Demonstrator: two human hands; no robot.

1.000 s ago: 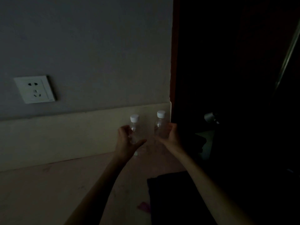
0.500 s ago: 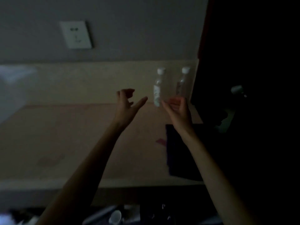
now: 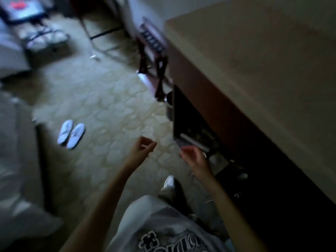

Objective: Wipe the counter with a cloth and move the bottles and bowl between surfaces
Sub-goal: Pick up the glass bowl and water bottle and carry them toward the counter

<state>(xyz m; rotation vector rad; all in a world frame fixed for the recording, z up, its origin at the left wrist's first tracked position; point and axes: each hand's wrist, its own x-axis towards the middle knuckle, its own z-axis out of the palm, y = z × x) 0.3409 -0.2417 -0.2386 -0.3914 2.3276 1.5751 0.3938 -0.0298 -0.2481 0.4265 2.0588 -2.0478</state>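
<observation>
a: head view is smeared and dim. the counter (image 3: 263, 57) fills the upper right, its long edge running from upper left down to lower right, pale top over a reddish-brown front.

b: any bottles, bowl or cloth on it?

a: none that i can see on the part in view.

b: and the hands?

a: both empty, out over the floor (image 3: 112, 110). the left hand (image 3: 142, 149) has its fingers loosely curled, nothing between them. the right hand (image 3: 195, 158) is half open, fingers apart, near a dark opening (image 3: 189, 117) under the counter.

b: the room?

a: patterned pale floor, a pair of white slippers (image 3: 71, 134) lying side by side at the left, a dark red folding rack (image 3: 154, 57) beside the counter's far end.

b: any writing?

a: a black-and-white print on the person's grey shirt (image 3: 163, 231), too blurred to read.
</observation>
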